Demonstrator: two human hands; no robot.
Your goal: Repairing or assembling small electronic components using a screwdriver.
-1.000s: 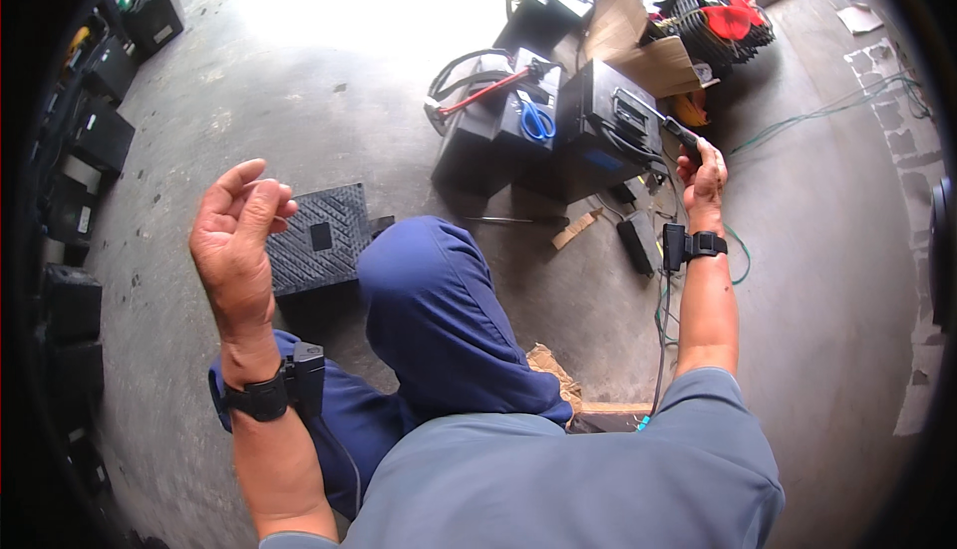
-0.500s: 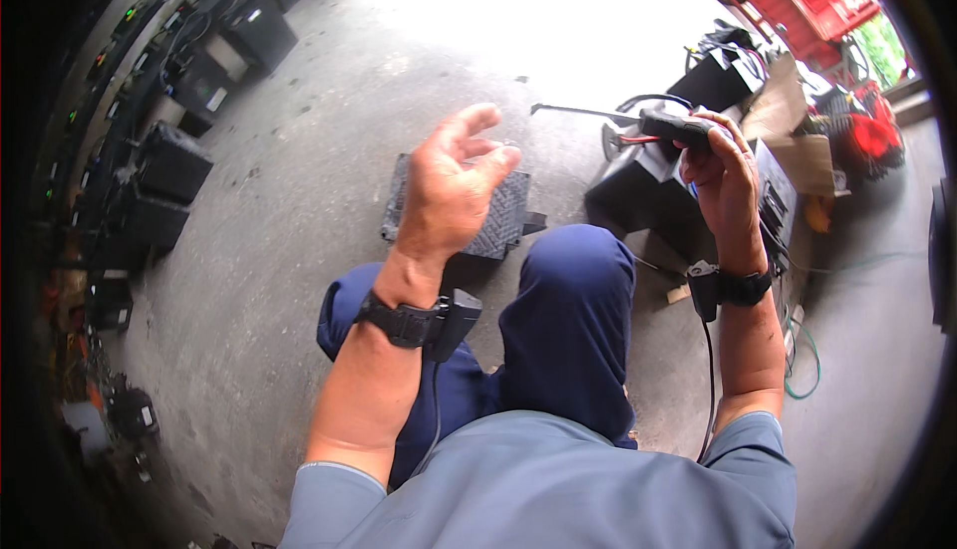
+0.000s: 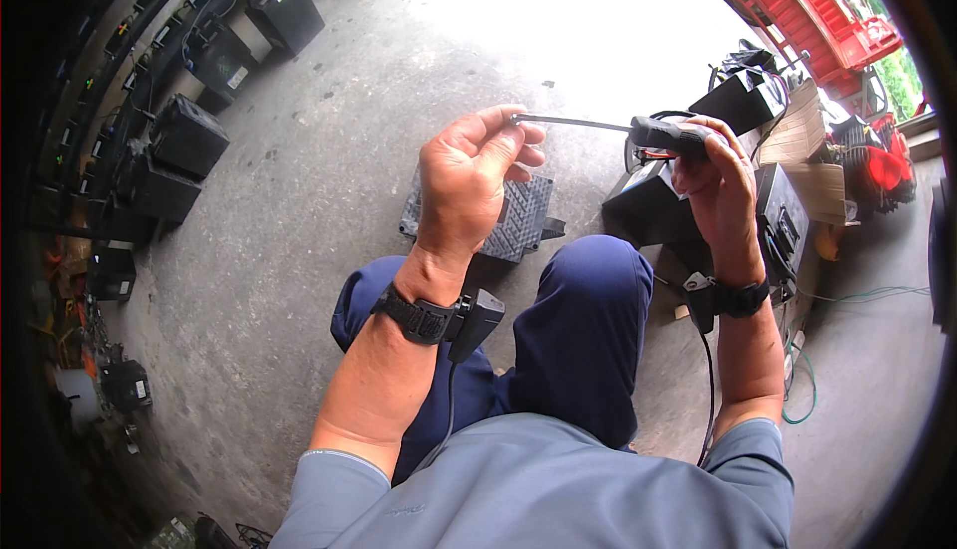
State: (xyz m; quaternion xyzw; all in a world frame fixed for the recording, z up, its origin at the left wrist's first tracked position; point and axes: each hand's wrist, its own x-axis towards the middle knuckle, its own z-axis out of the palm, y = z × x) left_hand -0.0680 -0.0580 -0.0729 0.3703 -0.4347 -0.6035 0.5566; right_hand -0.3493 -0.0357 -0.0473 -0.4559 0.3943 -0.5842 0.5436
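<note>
A screwdriver (image 3: 578, 122) with a black handle and a long thin metal shaft lies nearly level in front of me. My right hand (image 3: 720, 175) is wrapped round its handle. At the tip, the thumb and fingers of my left hand (image 3: 464, 175) are pinched together. Something tiny and dark sits at the tip between them, too small to name. Below and partly behind my left hand, a black box with a textured grey lid (image 3: 523, 215) stands on the floor before my knees.
Black battery-like boxes (image 3: 648, 195) with cables stand at the right, beside brown cardboard (image 3: 797, 131) and a red object (image 3: 882, 165). Several more black boxes (image 3: 189, 136) line the left by a rack with small lights. A red metal frame (image 3: 817, 11) rises far right.
My left hand has closed from a looser pose onto the screwdriver's tip. The screwdriver's tip and my left hand have come together. The view has shifted slightly.
</note>
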